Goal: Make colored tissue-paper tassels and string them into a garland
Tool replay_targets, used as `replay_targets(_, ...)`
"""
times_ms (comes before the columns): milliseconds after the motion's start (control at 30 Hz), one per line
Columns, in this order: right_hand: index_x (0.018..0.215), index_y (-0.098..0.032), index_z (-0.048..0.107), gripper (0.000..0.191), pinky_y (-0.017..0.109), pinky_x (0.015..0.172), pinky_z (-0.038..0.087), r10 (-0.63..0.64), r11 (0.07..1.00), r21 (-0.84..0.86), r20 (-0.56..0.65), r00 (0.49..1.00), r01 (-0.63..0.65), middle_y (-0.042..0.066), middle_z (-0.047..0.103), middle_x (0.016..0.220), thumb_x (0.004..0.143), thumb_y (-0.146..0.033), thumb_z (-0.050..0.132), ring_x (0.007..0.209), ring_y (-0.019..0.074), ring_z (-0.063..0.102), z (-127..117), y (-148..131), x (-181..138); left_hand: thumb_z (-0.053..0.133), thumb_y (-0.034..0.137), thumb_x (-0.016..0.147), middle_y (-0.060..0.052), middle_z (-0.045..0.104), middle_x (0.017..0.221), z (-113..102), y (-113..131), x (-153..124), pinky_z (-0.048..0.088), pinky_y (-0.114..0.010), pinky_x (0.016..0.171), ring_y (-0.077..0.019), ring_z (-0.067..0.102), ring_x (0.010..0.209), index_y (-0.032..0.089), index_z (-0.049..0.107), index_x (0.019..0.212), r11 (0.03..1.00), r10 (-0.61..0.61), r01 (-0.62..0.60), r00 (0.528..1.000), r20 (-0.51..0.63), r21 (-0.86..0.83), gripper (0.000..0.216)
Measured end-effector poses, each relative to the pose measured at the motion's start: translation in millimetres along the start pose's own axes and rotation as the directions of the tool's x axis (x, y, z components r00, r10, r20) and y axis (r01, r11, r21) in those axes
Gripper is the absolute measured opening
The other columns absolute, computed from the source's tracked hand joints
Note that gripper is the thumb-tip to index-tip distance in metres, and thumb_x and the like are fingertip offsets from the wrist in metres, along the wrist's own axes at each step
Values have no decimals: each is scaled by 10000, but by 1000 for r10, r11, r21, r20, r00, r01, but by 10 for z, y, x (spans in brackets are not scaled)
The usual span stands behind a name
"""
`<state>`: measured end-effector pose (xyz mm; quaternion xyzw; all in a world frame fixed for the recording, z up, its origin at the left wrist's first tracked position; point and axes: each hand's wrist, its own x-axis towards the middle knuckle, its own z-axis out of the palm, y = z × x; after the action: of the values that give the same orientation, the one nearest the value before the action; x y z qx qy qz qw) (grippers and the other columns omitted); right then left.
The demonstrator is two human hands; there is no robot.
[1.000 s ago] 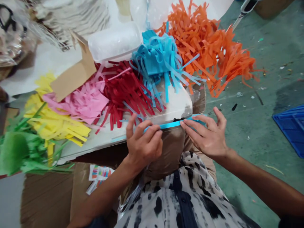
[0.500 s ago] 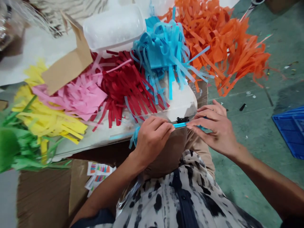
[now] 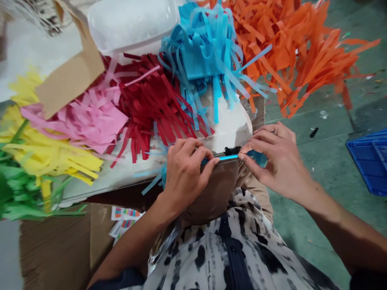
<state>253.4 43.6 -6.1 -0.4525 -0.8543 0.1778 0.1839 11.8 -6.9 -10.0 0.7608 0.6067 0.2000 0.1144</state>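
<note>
Between my two hands a narrow blue strip is stretched at the table's front edge. My left hand pinches its left end between thumb and fingers. At its right end my right hand pinches it with thumb and forefinger, and more blue material shows behind those fingers. A small black object sits just behind the strip; its kind I cannot make out. Blue fringe hangs over the edge left of my left hand. Beyond the hands lies a pile of blue fringed strips.
Red fringe, pink strips, yellow strips and green strips lie leftward on the table. Orange strips spill over at right. A clear plastic container and bent cardboard stand behind. A blue crate is on the floor.
The left thumb and forefinger have spread into a rounder pinch, and my right fingers are more arched. The strip remains between both hands. The view has shifted slightly.
</note>
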Motion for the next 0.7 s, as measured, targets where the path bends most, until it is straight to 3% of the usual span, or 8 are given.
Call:
replay_targets(200, 880, -269, 654, 94, 579, 1103, 388, 41, 997, -68, -63, 997, -45, 43, 700, 927, 928, -349, 665, 1136, 327, 614, 97, -35, -17, 731, 327, 950, -105, 667, 1095, -34, -93, -5, 448, -439, 880, -286, 557, 1022, 200, 684, 853, 999, -12, 13, 1000, -14, 34, 166)
replay_targets(333, 1004, -276, 673, 79, 625, 1190, 331, 53, 997, -47, -98, 994, -58, 37, 704, 1020, 944, -300, 627, 1169, 315, 621, 173, -19, -104, 729, 329, 960, -102, 685, 1076, -44, -171, -33, 454, -440, 880, -279, 575, 1001, 203, 689, 900, 998, 2, 1, 999, -47, 67, 145)
replay_targets(433, 1123, -311, 722, 244, 658, 1244, 260, -134, 988, -105, -205, 969, 115, 16, 744, 1044, 940, -183, 623, 1222, 309, 631, 265, -21, -192, 676, 240, 1004, -73, 742, 1117, -22, -181, -60, 455, -431, 942, -259, 615, 1055, 244, 725, 1141, 975, 207, -197, 974, -88, 106, 146)
replay_targets(533, 1147, -294, 737, 276, 650, 1296, 184, -330, 929, -274, -300, 895, 250, 3, 787, 1042, 927, -134, 691, 1219, 284, 662, 356, -62, -256, 630, 160, 1022, -35, 787, 1124, 15, -123, -98, 442, -426, 1024, -237, 645, 1090, 280, 717, 1266, 892, 433, -416, 899, -71, 179, 286)
replay_targets(700, 1104, -271, 730, 171, 623, 1317, 190, -399, 883, -381, -307, 864, 273, -9, 809, 1051, 952, -192, 724, 1198, 251, 691, 391, -145, -263, 613, 125, 1000, -55, 808, 1094, 79, 25, -197, 462, -429, 1038, -242, 693, 1056, 190, 730, 1231, 861, 480, -445, 872, -101, 247, 267)
